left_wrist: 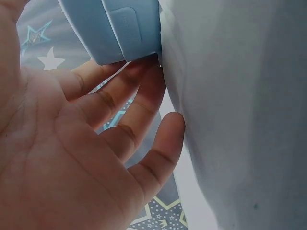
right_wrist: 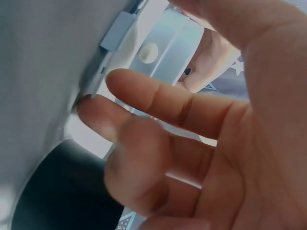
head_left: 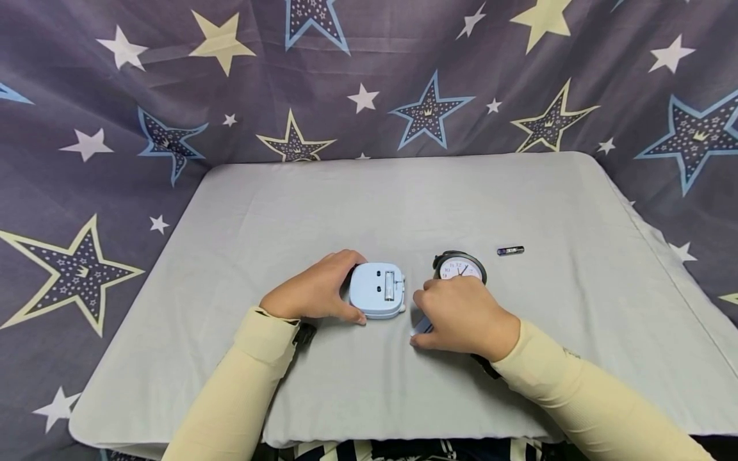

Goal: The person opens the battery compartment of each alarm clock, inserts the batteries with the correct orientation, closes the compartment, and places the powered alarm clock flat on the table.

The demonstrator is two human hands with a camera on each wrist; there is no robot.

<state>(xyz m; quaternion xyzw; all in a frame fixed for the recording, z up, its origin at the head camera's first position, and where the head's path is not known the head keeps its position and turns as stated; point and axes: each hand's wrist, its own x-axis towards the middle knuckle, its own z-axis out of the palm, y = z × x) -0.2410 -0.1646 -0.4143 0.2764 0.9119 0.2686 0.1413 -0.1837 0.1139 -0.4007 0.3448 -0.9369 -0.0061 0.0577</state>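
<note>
A light-blue alarm clock (head_left: 376,298) lies face down on the table, its back showing two dark knobs and an uncovered battery compartment (head_left: 389,285). My left hand (head_left: 323,288) holds the clock by its left side, fingers at the far edge and thumb near the close corner. In the left wrist view, fingertips meet the light-blue casing (left_wrist: 122,33). My right hand (head_left: 461,317) has thumb and fingers at opposite ends of a light-blue battery cover (head_left: 423,326), low over the cloth. A black round clock (head_left: 459,266) with a white dial is just behind that hand, partly hidden by it.
A small dark battery (head_left: 510,250) lies to the right, beyond the black clock. The table (head_left: 300,211) has a pale grey cloth with rounded corners. A dark star-patterned curtain (head_left: 357,57) hangs behind it and down both sides.
</note>
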